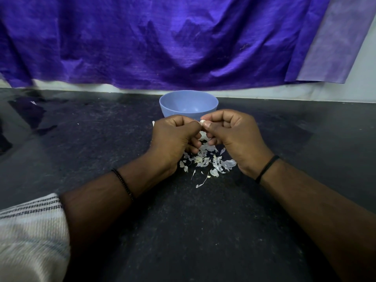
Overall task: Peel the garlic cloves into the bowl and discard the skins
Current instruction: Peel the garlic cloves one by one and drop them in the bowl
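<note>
A blue bowl [188, 104] stands on the dark countertop just behind my hands; the part of its inside that I can see holds nothing. My left hand [174, 139] and my right hand [234, 137] meet in front of it, fingers curled, both pinching a small white garlic clove [202, 122] between the fingertips. Only the clove's top shows. A pile of white garlic skins [207, 161] lies on the counter directly beneath and between my hands.
The dark speckled countertop [183, 231] stretches to both sides and toward me. A purple cloth [162, 41] hangs on the wall behind the bowl. A few stray skin flakes [200, 185] lie nearer to me.
</note>
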